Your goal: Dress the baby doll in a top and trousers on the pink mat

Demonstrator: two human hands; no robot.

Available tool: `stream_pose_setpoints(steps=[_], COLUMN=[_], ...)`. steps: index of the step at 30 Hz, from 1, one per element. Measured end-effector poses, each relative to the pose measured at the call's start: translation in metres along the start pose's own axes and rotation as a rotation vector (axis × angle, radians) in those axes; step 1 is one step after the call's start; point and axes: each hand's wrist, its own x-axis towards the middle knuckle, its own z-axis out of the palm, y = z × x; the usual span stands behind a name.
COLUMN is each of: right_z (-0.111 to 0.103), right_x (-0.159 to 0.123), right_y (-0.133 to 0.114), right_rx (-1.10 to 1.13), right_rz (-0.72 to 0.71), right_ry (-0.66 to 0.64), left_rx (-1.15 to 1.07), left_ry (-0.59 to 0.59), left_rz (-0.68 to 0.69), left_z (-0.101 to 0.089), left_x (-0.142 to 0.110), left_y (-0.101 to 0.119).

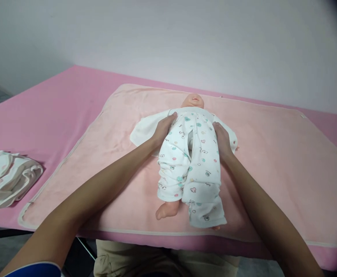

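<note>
A baby doll (194, 100) lies on its back, head away from me, in a white top (147, 129) with its sleeves spread out. White baby pants (200, 154) with small coloured prints cover its legs and reach up to the waist. At the waistband's left side, my left hand (164, 129) is closed on the pants, thumb on top and other fingers mostly hidden. My right hand (222, 139) grips the opposite side of the pants, its fingers partly out of sight. One foot (167, 210) sticks out of the left pant leg; the other is nearly covered.
Under the doll is a pale pink blanket (122, 200) with a light border, spread over a pink-covered table (61, 100). Folded baby clothes (11, 179) sit at the left edge. A pale wall (186, 46) stands behind the table.
</note>
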Motion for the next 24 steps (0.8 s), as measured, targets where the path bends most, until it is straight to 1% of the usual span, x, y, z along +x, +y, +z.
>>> stream_pose_setpoints(steps=[1,3,5,6,7,9,11,12,13,14,16,17,18,19,20,21,22,23,24], right_z=[-0.006,-0.016,-0.02,-0.02,-0.02,-0.016,-0.012,-0.01,-0.009,-0.009,-0.009,-0.009,-0.009,-0.009,-0.009,-0.008,-0.007,-0.005,-0.003], right_x=[0.006,0.021,0.039,0.048,0.058,0.072,0.077,0.073,0.064,0.05,0.008,-0.019,-0.047,-0.076,-0.103,-0.127,-0.147,-0.162,-0.172], right_y=[-0.004,-0.014,-0.025,-0.029,-0.031,-0.031,-0.029,-0.03,-0.032,-0.036,-0.048,-0.056,-0.063,-0.069,-0.072,-0.073,-0.071,-0.066,-0.06], right_rx=[-0.021,-0.099,-0.201,-0.243,-0.283,-0.399,-0.551,-0.623,-0.685,-0.732,-0.782,-0.785,-0.778,-0.779,-0.798,-0.836,-0.888,-0.937,-0.977], right_rz=[-0.047,-0.132,-0.191,-0.193,-0.164,-0.018,0.127,0.139,0.09,-0.014,-0.299,-0.424,-0.501,-0.549,-0.593,-0.625,-0.647,-0.663,-0.67], right_ry=[-0.003,-0.064,-0.122,-0.124,-0.107,-0.084,-0.087,-0.074,-0.048,-0.017,0.02,-0.012,-0.077,-0.195,-0.347,-0.468,-0.55,-0.602,-0.615], left_rx=[0.005,0.064,0.172,0.22,0.262,0.365,0.524,0.618,0.709,0.789,0.893,0.916,0.93,0.943,0.956,0.969,0.982,0.992,0.997], left_ry=[0.008,0.017,0.001,-0.003,0.0,0.015,0.047,0.066,0.083,0.095,0.076,0.04,-0.015,-0.077,-0.141,-0.211,-0.271,-0.317,-0.347], left_rz=[0.014,0.082,0.184,0.214,0.217,0.14,0.071,0.083,0.129,0.197,0.324,0.352,0.359,0.35,0.327,0.293,0.256,0.223,0.201], left_z=[0.0,0.0,0.001,0.002,0.002,0.001,-0.003,-0.006,-0.009,-0.012,-0.021,-0.025,-0.029,-0.033,-0.036,-0.038,-0.039,-0.039,-0.039], left_x=[0.001,0.008,0.023,0.032,0.042,0.059,0.064,0.061,0.052,0.038,-0.001,-0.026,-0.052,-0.079,-0.104,-0.127,-0.146,-0.162,-0.174], left_y=[0.006,0.019,0.026,0.027,0.025,0.018,0.011,0.01,0.012,0.016,0.03,0.038,0.045,0.05,0.052,0.053,0.051,0.047,0.042])
